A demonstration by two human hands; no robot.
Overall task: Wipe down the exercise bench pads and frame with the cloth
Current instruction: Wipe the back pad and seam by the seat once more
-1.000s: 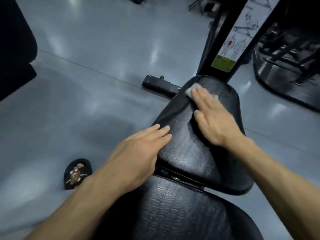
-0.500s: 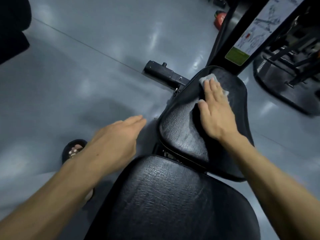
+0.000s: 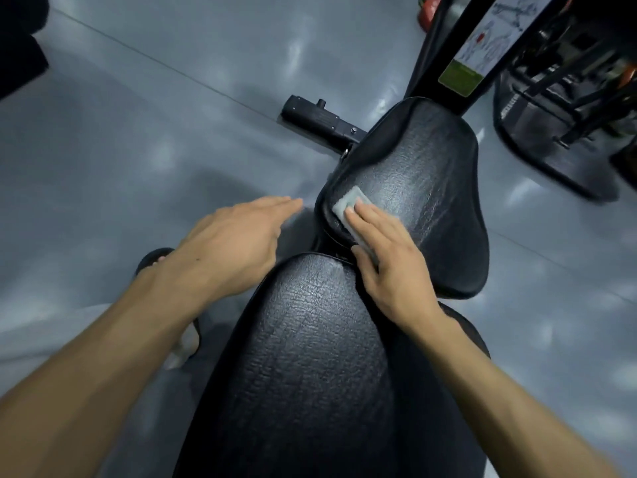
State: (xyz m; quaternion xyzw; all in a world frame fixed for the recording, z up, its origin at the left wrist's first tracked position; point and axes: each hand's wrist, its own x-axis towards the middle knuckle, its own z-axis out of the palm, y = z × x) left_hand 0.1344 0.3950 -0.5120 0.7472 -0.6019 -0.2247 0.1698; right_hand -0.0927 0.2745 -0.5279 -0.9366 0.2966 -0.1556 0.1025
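Observation:
The bench has two black cracked-vinyl pads: a far seat pad (image 3: 424, 188) and a long near back pad (image 3: 310, 367), with a narrow gap between them. My right hand (image 3: 386, 260) lies flat with straight fingers on a pale grey cloth (image 3: 348, 208), pressing it onto the near left corner of the seat pad. My left hand (image 3: 231, 243) hovers with fingers straight over the floor, left of the gap, touching neither pad. A black frame foot (image 3: 320, 119) sticks out to the left beyond the seat pad.
A black upright post with an exercise diagram sticker (image 3: 479, 43) rises behind the seat pad. Another machine's black frame (image 3: 565, 108) stands at the right. My foot in a dark sandal (image 3: 155, 263) is on the grey floor, left of the bench.
My right hand has slid the cloth from the far end of the seat pad back to its near left corner. My left hand came off the pad's edge and now hovers to the left.

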